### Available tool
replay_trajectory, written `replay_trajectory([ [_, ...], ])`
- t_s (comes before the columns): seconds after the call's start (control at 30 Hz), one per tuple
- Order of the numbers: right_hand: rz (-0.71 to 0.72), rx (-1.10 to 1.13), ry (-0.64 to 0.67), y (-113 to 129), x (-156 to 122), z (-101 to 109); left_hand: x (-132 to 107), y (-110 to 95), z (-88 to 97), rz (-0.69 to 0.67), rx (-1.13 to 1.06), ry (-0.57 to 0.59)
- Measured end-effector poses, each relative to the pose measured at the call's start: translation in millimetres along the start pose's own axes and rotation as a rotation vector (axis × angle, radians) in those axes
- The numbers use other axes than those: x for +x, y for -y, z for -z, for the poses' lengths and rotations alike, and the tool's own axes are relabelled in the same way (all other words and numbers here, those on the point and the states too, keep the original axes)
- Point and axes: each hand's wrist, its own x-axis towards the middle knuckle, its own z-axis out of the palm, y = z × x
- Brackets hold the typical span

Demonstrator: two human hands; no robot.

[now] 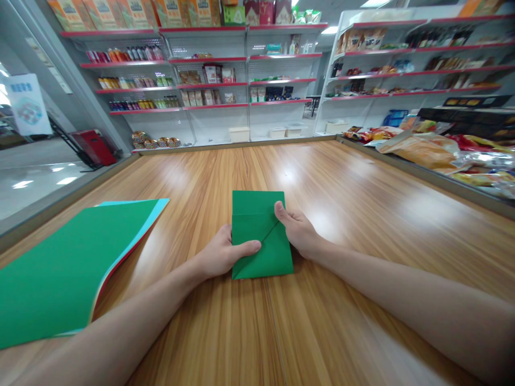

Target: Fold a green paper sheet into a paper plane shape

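Note:
A green folded paper [257, 203], shaped like an envelope with a diagonal seam and a flat band across its top, is held up over the wooden table. My left hand [225, 252] grips its left side, the thumb lying across the front and the fingers hidden behind. On the right edge, my right hand [295, 228] pinches the paper with its thumb near the upper corner. Its other fingers are partly behind the sheet. Left of my left arm lies a stack of coloured paper [76, 257], green on top with blue and red edges showing.
The wooden table [193, 177] has a raised rim. Beyond its right rim are packaged snacks [426, 153] and black boxes [470, 120]. Shelves [213, 83] of goods line the back. A red hand cart [94, 147] stands at the far left, near a white sign [28, 104].

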Motion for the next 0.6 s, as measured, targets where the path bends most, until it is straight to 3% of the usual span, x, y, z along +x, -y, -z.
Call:
replay_trajectory([
  [0.37, 0.066, -0.151, 0.010, 6.2, -1.2, 1.9, -0.6, 0.4, -1.1, 0.050, 0.035, -0.031],
  [0.6, 0.058, -0.090, 0.017, 3.1, -0.5, 5.3, -2.1, 0.7, -2.7, 0.028, 0.040, -0.026],
])
